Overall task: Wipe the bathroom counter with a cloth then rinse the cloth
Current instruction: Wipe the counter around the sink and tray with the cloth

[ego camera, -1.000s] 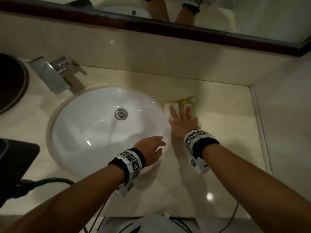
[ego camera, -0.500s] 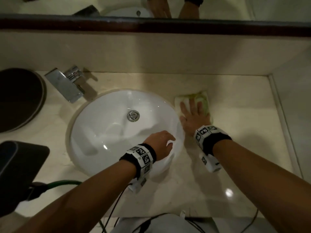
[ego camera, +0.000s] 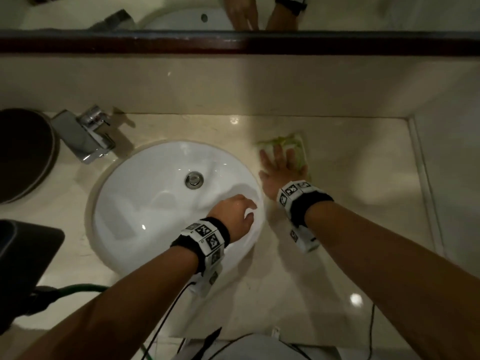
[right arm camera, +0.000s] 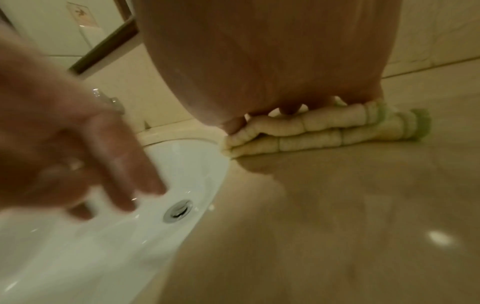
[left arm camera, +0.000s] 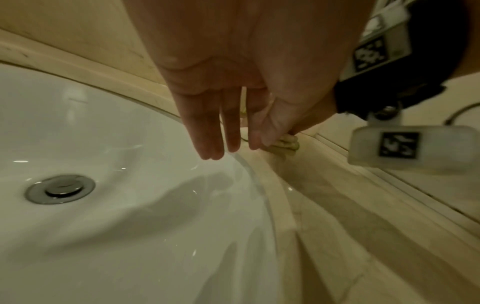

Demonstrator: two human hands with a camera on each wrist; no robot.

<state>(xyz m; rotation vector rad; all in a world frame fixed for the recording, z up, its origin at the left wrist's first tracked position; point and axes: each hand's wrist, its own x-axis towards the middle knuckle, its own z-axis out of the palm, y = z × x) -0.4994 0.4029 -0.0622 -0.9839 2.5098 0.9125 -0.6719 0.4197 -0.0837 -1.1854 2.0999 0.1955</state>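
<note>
A folded white and green cloth [ego camera: 296, 146] lies on the beige counter [ego camera: 350, 165] just right of the white sink [ego camera: 155, 203]. My right hand [ego camera: 279, 165] presses flat on it with straight, spread fingers. The right wrist view shows the cloth [right arm camera: 324, 131] as a folded stack under my palm. Over the sink's right rim hangs my left hand [ego camera: 236, 211], its fingers relaxed and holding nothing. In the left wrist view its fingers [left arm camera: 207, 127] point down at the rim, with a bit of the cloth [left arm camera: 285, 144] beyond them.
A chrome tap [ego camera: 88, 136] stands at the back left of the sink, and the drain plug [ego camera: 194, 179] sits mid-basin. A dark round object [ego camera: 23, 154] and a dark device [ego camera: 23, 261] with a green hose lie at the left. The side wall [ego camera: 454, 178] bounds the counter on the right.
The right hand and cloth have slid slightly away from me along the counter beside the sink. The left hand stays over the sink's rim.
</note>
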